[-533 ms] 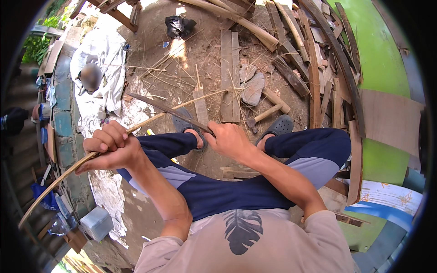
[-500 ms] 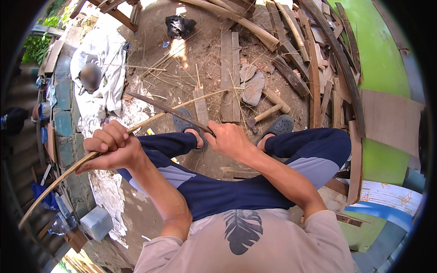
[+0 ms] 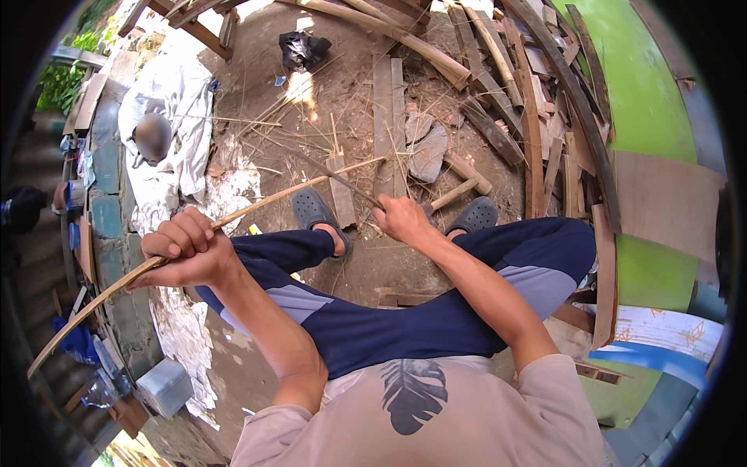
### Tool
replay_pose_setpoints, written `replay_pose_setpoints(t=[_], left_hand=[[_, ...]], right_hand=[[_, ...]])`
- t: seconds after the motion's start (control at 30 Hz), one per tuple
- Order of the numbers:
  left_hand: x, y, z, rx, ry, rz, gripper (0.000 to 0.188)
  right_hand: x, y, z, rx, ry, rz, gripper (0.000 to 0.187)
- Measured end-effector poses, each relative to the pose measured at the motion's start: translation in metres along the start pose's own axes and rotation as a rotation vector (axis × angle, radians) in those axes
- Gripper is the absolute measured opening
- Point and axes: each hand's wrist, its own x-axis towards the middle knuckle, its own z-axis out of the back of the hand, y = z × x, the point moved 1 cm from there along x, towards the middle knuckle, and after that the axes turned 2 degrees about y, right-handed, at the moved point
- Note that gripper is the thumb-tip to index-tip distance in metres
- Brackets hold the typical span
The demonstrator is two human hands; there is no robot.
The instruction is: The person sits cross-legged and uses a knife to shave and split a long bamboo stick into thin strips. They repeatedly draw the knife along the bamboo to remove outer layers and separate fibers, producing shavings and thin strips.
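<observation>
The left hand (image 3: 187, 251) is gripping a stick (image 3: 263, 202), the right hand (image 3: 405, 220) a knife (image 3: 334, 176), which could slip if pushed too hard.

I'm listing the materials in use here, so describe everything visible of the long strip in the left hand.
The strip is long, slender and tan, apparently wood or bamboo, looking thinner toward its far end. It bows, though the fisheye lens may add to that. The left hand grips it partway along; it slants from lower left to upper right. A dark, narrow tool in the right hand crosses its outline; contact is unclear.
</observation>
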Motion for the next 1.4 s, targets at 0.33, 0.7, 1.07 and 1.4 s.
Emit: replay_pose_setpoints(t=[0.33, 0.7, 1.07, 1.4], left_hand=[[0.010, 0.007, 0.005, 0.012, -0.065, -0.015, 0.074], [0.014, 0.011, -0.001, 0.035, -0.072, -0.016, 0.073], [0.016, 0.009, 0.009, 0.046, -0.070, -0.010, 0.075], [0.024, 0.014, -0.001, 0.190, -0.170, -0.038, 0.076]], right_hand=[[0.007, 0.002, 0.008, -0.041, 0.004, -0.035, 0.037], [0.026, -0.107, -0.027, -0.042, 0.084, -0.390, 0.048], [0.037, -0.132, -0.039, -0.070, 0.095, -0.399, 0.048], [0.049, -0.097, -0.046, 0.046, -0.094, -0.057, 0.030]])
